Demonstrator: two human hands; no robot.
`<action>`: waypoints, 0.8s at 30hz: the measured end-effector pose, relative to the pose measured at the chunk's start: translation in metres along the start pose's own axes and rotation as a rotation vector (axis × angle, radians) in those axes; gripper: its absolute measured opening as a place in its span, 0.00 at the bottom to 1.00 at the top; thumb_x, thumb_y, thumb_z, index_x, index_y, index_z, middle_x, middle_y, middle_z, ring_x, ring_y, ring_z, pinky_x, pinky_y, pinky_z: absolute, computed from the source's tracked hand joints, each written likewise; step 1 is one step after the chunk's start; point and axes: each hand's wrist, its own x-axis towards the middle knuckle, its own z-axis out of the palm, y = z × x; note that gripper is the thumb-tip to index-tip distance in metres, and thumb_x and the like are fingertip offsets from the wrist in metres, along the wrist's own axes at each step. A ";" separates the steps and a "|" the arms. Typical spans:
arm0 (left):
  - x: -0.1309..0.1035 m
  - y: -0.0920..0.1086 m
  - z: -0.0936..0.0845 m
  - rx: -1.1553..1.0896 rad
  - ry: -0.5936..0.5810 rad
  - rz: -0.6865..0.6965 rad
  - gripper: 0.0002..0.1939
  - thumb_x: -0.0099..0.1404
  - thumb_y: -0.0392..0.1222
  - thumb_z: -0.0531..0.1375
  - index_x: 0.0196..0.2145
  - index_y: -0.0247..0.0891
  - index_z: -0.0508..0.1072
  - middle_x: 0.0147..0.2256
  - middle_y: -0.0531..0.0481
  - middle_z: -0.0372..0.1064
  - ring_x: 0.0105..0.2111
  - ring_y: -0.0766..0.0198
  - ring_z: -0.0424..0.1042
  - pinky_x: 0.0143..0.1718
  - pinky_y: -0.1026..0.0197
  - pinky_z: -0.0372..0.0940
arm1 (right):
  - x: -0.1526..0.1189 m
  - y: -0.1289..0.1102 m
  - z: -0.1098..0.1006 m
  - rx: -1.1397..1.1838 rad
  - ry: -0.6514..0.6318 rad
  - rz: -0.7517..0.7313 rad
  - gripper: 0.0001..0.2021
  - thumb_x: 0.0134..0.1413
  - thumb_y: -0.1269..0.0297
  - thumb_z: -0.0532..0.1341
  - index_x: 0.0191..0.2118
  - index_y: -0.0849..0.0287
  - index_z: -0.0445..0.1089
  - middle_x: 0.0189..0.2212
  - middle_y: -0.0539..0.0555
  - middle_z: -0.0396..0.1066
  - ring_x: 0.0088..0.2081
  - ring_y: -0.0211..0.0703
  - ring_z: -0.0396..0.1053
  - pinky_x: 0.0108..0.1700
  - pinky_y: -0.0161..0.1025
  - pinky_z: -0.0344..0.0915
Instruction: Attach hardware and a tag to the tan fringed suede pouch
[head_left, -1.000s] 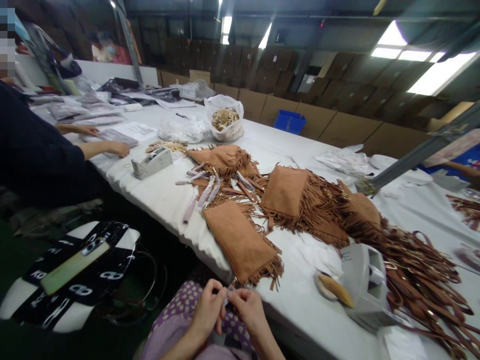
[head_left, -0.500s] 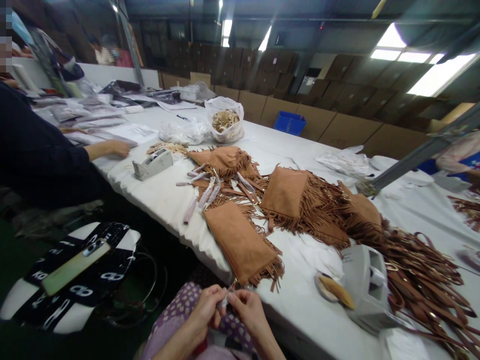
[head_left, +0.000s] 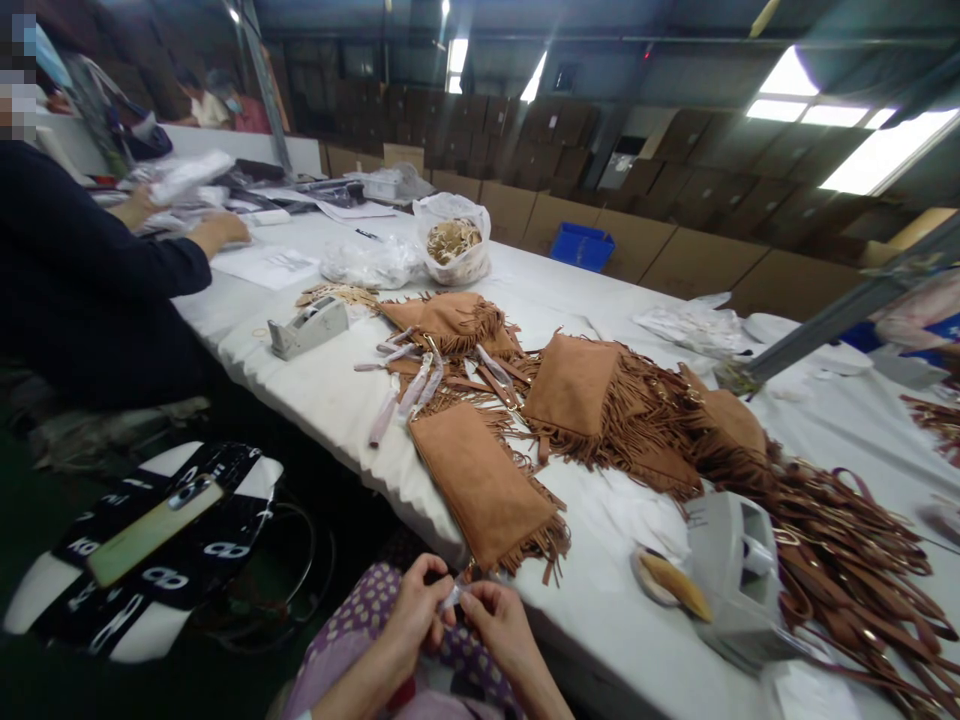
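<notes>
At the table's front edge lies a tan fringed bag point(head_left: 484, 485), its near corner and metal ring close to my fingers. My left hand point(head_left: 420, 610) pinches a small piece of clear plastic wrapping point(head_left: 453, 596) just below that corner. On the other side of the wrapping, my right hand point(head_left: 495, 615) has thumb and forefinger pressed together on it. What is inside the wrapping is too small to tell. More tan fringed bags point(head_left: 574, 385) lie behind, with plastic-wrapped straps point(head_left: 427, 385) beside them.
A grey tape dispenser point(head_left: 731, 570) and brown straps point(head_left: 847, 560) are at the right. Another dispenser point(head_left: 311, 325) sits at the back left, near a filled plastic bag point(head_left: 454, 240). A co-worker's dark sleeve point(head_left: 97, 260) reaches over the left end. A phone point(head_left: 154, 535) rests on a stool.
The co-worker's hands have shifted at the left, and one now lifts plastic packets. My left fingers have moved slightly upward at the wrapping; my right hand is almost unchanged.
</notes>
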 end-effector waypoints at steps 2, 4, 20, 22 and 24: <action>0.000 -0.003 0.001 0.083 0.006 0.091 0.17 0.55 0.56 0.55 0.35 0.40 0.62 0.15 0.57 0.65 0.08 0.70 0.56 0.13 0.68 0.40 | 0.001 0.000 0.001 -0.015 0.018 0.028 0.16 0.43 0.53 0.61 0.19 0.62 0.67 0.15 0.48 0.61 0.20 0.34 0.54 0.24 0.34 0.49; 0.000 -0.005 0.001 0.121 -0.002 0.132 0.21 0.55 0.60 0.55 0.34 0.38 0.64 0.16 0.56 0.66 0.08 0.70 0.58 0.12 0.68 0.42 | 0.002 0.001 0.002 -0.028 0.021 0.054 0.14 0.43 0.55 0.59 0.19 0.62 0.65 0.15 0.47 0.60 0.20 0.34 0.53 0.24 0.34 0.48; 0.000 0.004 -0.004 0.140 -0.087 0.013 0.20 0.51 0.59 0.58 0.24 0.37 0.65 0.13 0.56 0.63 0.11 0.70 0.60 0.14 0.68 0.47 | -0.001 0.002 0.003 -0.176 0.088 -0.013 0.17 0.47 0.52 0.58 0.20 0.62 0.68 0.16 0.50 0.63 0.20 0.37 0.57 0.24 0.35 0.52; 0.001 0.000 -0.004 0.203 -0.030 0.094 0.18 0.54 0.58 0.56 0.25 0.38 0.65 0.14 0.56 0.64 0.11 0.67 0.64 0.14 0.67 0.50 | -0.007 0.002 0.001 -0.238 0.136 -0.032 0.19 0.51 0.50 0.56 0.20 0.61 0.69 0.16 0.52 0.65 0.20 0.40 0.60 0.24 0.37 0.54; 0.001 -0.002 -0.004 0.293 0.027 0.199 0.17 0.58 0.55 0.53 0.26 0.38 0.65 0.15 0.56 0.64 0.13 0.65 0.66 0.16 0.66 0.53 | -0.014 0.002 -0.004 -0.287 0.226 -0.071 0.19 0.52 0.50 0.56 0.21 0.59 0.70 0.19 0.54 0.69 0.23 0.44 0.64 0.27 0.39 0.57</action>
